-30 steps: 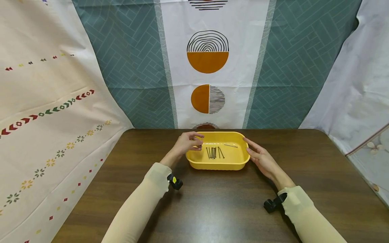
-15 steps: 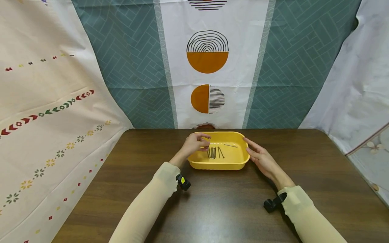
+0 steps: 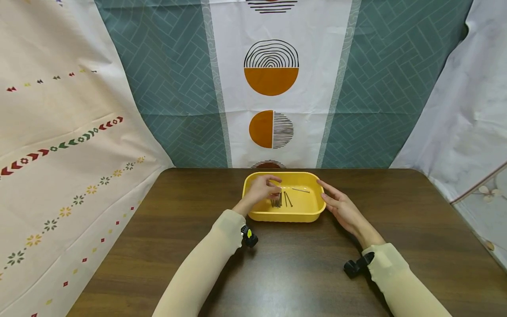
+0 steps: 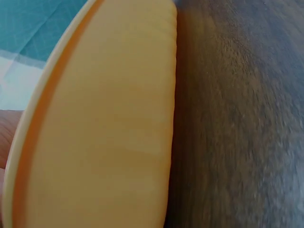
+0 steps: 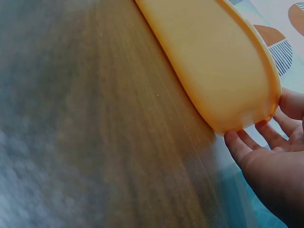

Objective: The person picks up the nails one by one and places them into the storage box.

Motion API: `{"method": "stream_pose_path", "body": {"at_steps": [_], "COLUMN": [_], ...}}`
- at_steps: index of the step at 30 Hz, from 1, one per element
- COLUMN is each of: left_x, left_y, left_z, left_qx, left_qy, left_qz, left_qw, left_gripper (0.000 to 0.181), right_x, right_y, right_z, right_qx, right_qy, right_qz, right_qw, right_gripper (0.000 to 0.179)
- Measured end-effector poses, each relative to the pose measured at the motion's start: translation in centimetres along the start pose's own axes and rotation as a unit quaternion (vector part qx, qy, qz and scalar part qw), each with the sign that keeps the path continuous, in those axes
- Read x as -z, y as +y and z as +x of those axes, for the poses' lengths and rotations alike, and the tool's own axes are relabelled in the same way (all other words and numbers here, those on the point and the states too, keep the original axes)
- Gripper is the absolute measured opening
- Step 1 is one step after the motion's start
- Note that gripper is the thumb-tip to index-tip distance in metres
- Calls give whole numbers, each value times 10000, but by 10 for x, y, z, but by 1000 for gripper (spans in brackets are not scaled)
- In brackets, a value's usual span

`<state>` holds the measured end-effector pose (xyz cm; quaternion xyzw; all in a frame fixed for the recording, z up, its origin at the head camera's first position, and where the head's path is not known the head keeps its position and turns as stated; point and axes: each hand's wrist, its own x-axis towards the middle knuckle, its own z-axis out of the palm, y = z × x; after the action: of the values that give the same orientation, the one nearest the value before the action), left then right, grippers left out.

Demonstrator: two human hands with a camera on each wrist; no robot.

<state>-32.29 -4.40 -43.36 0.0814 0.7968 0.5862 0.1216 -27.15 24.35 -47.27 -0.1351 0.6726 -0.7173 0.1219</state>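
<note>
In the head view my left hand (image 3: 262,188) is over the left half of a yellow tray (image 3: 283,217), pinching a thin upright nail (image 3: 280,185) between thumb and finger. Several dark nails (image 3: 276,203) lie together below that hand, partly covered by it. To their right is a slanted nail (image 3: 288,199), and farther back one lies sideways (image 3: 301,190). My right hand (image 3: 342,210) touches the tray's right end with fairly straight fingers, which rest on the outer wall and rim in the right wrist view. In the left wrist view the tray's wall (image 4: 104,114) hides most of the left hand.
The tray stands near the back edge of a brown wooden table (image 3: 293,268). Behind it hangs a patterned curtain (image 3: 273,101); pale cloths flank the table on the left (image 3: 59,176) and right (image 3: 475,132). Both wrists wear small black cameras.
My left hand has moved right with the pinched nail, from the tray's left rim to above the grouped nails. The right hand and the tray have stayed in place.
</note>
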Motion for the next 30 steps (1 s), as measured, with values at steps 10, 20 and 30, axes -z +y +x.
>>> {"method": "stream_pose_path", "body": {"at_steps": [10,20,30], "left_x": [-13,-18,-18], "left_y": [0,-3,-3], "left_z": [5,7,7], "left_qx": [240,244,38], "left_qy": [63,-14,-4], "left_qz": [-198,191,1210], "left_qw": [9995,9995,9926], "left_gripper": [30,28,23], "right_x": [0,1,0], "right_y": [1,2,-3], "right_z": [0,0,-1], "right_qx": [48,49,4], "right_qy": [-42,-20,-16], "right_qz": [-7,35,-28], "right_qw": [10000,10000,10000], "right_gripper": [63,63,61]}}
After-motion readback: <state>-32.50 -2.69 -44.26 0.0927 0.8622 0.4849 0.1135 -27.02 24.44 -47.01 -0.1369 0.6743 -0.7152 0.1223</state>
